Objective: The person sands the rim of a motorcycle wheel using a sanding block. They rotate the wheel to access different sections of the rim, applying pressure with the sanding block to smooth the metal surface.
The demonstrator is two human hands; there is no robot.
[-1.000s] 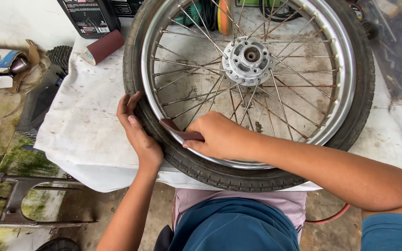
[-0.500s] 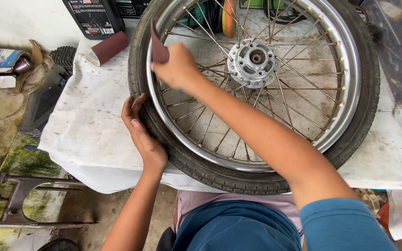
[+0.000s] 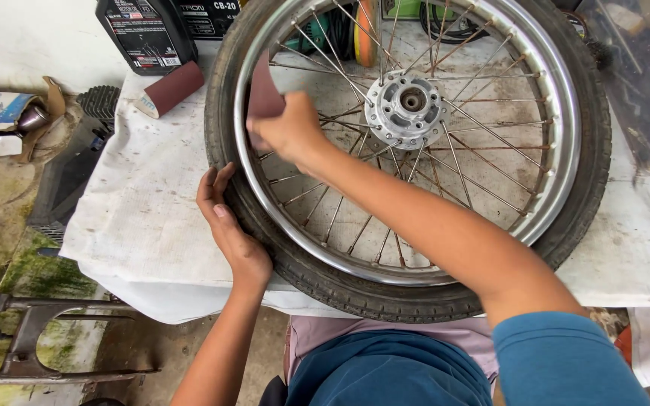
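Observation:
A spoked motorcycle wheel with a black tyre (image 3: 355, 289) and a shiny metal rim (image 3: 562, 135) lies flat on a white cloth-covered table (image 3: 152, 218). Its hub (image 3: 408, 105) sits in the middle. My right hand (image 3: 287, 131) reaches across the spokes and presses a piece of reddish-brown sandpaper (image 3: 265, 94) against the left inner side of the rim. My left hand (image 3: 227, 225) lies flat against the outer left wall of the tyre, fingers pointing away from me.
A roll of sandpaper (image 3: 171, 89) and a black oil bottle (image 3: 141, 30) stand at the table's far left. A metal frame (image 3: 31, 338) lies on the mossy floor at lower left. A clear plastic bag (image 3: 641, 83) sits at far right.
My right hand has moved the sandpaper from the near left part of the rim up along its left side, away from me. My left hand has stayed on the tyre.

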